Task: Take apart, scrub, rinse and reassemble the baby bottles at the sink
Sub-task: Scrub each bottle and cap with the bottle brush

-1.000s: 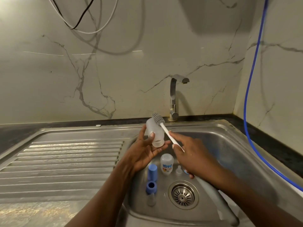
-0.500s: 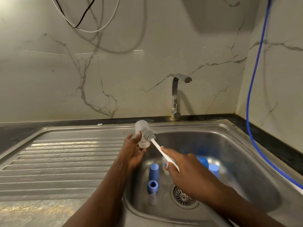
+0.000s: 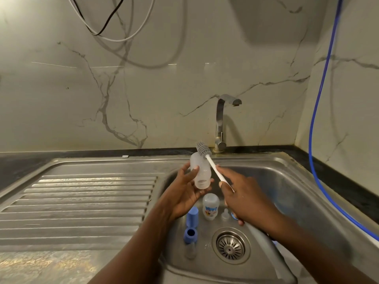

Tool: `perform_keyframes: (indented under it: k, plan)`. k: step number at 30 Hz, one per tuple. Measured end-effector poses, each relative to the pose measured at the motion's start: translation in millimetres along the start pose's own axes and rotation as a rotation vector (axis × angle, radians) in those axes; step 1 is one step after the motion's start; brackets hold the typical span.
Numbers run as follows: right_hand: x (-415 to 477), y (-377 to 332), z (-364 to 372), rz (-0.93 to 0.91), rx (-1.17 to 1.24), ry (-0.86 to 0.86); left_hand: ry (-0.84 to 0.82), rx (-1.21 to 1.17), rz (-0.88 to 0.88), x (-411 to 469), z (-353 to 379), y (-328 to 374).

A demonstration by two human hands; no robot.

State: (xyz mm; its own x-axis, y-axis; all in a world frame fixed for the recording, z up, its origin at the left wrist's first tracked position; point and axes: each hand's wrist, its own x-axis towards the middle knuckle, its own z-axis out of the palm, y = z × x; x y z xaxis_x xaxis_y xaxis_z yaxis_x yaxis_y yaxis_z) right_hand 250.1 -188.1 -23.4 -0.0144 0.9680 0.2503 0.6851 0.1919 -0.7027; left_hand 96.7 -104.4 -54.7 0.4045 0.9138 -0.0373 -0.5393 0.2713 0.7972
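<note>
Left hand (image 3: 184,193) holds clear bottle (image 3: 200,171); right hand (image 3: 246,199) rubs brush (image 3: 203,149) against it

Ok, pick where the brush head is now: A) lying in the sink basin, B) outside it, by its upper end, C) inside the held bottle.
B: the brush has its head outside the bottle, by the upper end, with the right hand gripping its handle.
</note>
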Motion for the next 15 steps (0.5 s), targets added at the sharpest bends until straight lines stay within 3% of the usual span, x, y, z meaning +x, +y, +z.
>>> perform_keyframes:
  k: [3, 8, 15]
  plan:
    - [-4.0, 0.9, 1.6, -0.016, 0.025, -0.011, 0.048, -0.059, 0.003, 2.7, -2.6, 1.3]
    - [-26.4, -1.5, 19.3, -0.057, -0.165, -0.119, 0.263, -0.214, 0.132, 12.0, -29.8, 15.0]
    - [-24.7, -0.2, 16.2, -0.078, -0.144, -0.037, 0.233, -0.210, 0.126, 6.9, -19.6, 12.1]
